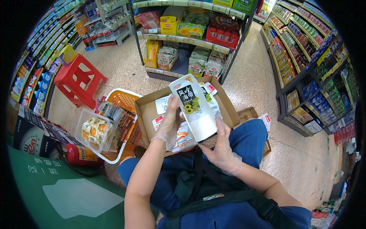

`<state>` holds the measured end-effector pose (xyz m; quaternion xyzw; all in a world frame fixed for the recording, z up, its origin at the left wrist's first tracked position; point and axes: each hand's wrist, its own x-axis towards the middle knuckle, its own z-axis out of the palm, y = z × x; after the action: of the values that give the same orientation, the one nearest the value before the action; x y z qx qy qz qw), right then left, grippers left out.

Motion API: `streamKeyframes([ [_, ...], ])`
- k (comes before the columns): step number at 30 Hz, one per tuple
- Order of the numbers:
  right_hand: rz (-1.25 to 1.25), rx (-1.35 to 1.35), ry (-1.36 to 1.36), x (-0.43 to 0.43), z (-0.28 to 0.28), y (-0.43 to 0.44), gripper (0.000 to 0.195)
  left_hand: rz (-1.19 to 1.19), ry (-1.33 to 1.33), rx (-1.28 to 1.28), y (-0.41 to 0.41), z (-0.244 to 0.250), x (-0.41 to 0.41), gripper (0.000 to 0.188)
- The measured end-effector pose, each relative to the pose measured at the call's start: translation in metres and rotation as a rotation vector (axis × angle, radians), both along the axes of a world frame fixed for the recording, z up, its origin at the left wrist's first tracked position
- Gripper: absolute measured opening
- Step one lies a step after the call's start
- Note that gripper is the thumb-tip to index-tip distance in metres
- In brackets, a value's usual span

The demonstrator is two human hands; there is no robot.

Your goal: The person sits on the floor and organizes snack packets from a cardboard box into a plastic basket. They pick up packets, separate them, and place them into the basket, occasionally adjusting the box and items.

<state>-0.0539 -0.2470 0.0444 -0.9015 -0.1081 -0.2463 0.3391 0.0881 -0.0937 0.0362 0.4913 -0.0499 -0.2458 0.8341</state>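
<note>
Both of my hands wear thin clear plastic gloves and hold a white printed cardboard display box (194, 108), tilted above an open cardboard carton (145, 120) at my lap. My left hand (169, 123) grips the box's left side. Against its lower right end rests my right hand (223, 148), thumb below the edge and fingers on the side. Several snack packets lie in the carton, among them a silver and orange packet (183, 137) under the box and a white packet (162, 104) near the far left side. The box's inside is mostly hidden.
An orange basket (117, 94) with snack packets and a clear plastic tub (94, 131) stands left, beside a red fire extinguisher (83, 156). Beyond it is a red plastic stool (80, 77). A metal shelf rack (183, 41) stands ahead; another small carton (246, 113) is right.
</note>
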Motion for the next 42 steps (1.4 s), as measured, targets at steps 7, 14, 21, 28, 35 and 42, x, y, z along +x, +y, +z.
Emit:
streamKeyframes([
  [7, 0.063, -0.113, -0.174, 0.054, 0.045, -0.033, 0.07, 0.045, 0.002, 0.217, 0.006, 0.017, -0.005, 0.093],
  [14, -0.04, -0.152, 0.209, 0.115, 0.066, -0.033, 0.04, -0.079, -0.026, 0.324, -0.002, 0.034, -0.019, 0.09],
  [21, 0.001, -0.184, 0.107, 0.121, 0.061, -0.032, 0.02, -0.088, -0.213, 0.387, 0.005, 0.02, -0.016, 0.095],
  [28, -0.016, -0.306, 0.033, 0.118, 0.051, -0.044, 0.014, -0.189, 0.053, 0.41, 0.006, 0.047, -0.025, 0.098],
  [35, -0.046, 0.268, -0.193, 0.12, 0.066, -0.06, 0.015, -0.125, 0.058, 0.446, 0.015, 0.045, -0.024, 0.101],
  [42, -0.304, 0.648, 0.207, 0.154, 0.044, -0.142, 0.02, -0.039, 0.082, 0.398, 0.027, 0.032, -0.008, 0.104],
])
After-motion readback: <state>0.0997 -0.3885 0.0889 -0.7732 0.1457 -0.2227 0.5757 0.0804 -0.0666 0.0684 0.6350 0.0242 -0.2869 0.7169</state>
